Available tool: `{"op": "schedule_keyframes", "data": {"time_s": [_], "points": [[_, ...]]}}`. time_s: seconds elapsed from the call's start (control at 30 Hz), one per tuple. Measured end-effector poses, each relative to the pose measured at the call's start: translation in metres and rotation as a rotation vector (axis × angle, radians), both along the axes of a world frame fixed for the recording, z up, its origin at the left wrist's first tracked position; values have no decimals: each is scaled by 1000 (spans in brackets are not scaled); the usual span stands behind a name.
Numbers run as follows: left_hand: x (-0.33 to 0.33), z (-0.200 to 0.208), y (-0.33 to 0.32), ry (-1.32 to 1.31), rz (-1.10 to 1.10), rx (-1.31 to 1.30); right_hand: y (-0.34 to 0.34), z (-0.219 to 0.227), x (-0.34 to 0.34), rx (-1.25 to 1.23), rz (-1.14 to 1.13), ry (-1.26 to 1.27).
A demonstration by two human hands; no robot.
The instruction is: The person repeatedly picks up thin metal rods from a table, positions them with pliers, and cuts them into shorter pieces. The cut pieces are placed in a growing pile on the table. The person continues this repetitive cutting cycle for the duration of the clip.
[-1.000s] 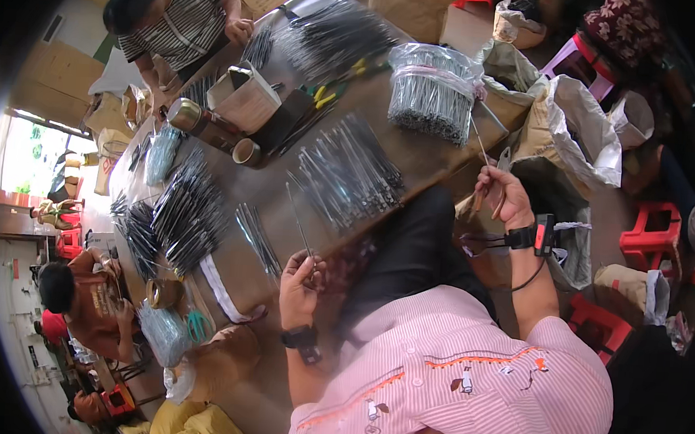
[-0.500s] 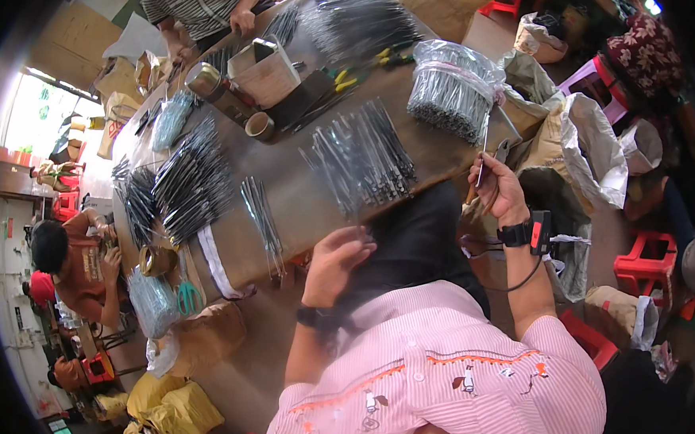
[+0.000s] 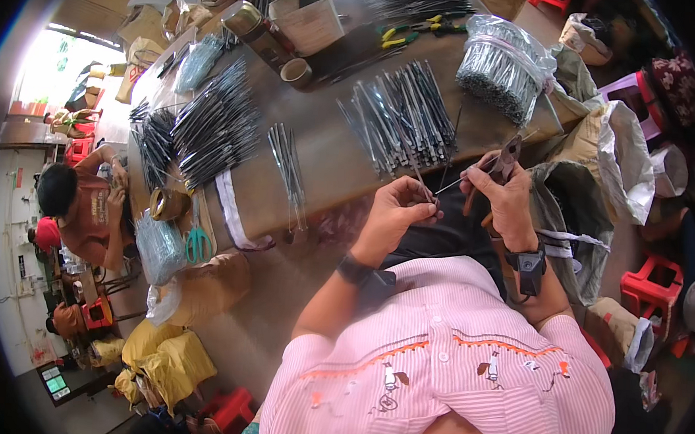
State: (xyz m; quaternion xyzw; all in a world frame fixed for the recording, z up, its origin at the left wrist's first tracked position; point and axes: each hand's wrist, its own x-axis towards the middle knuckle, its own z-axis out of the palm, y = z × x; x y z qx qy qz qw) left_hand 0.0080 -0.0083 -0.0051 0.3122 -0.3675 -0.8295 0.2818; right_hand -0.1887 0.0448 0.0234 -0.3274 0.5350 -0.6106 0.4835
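Left hand point(image 3: 391, 216) is pinching a wire point(image 3: 449, 188); right hand point(image 3: 509, 201) is holding pliers point(image 3: 511, 149) and steadying the wire's other end, over lap. One piece apparently in progress; pile point(image 3: 409, 113) is lying on table point(image 3: 318, 116). Can't tell finished from unfinished.

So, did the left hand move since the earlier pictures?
Yes. Judged against the small bundle on the table, the left hand has moved right, away from it and closer to the right hand.
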Motion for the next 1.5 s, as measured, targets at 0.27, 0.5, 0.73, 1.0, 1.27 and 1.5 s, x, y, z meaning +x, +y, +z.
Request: {"op": "schedule_keyframes", "data": {"time_s": [0.27, 0.5, 0.73, 1.0, 1.27, 1.5], "points": [[0, -6, -5, 10, 47, -34, 1, -19, 18, 19, 51, 6], [10, -7, -5, -102, 26, -26, -16, -10, 9, -107, -135, -17], [1, 3, -1, -98, -179, -98, -14, -24, 0, 139, 108, -136], [1, 7, -3, 24, -233, 24, -11, -28, -4, 222, 121, -272], [-3, -13, -11, 145, -104, 563, -15, -32, 8, 117, 124, -127], [-8, -36, -8, 80, -10, 398, -7, -49, 3, 273, 26, -359]]}}
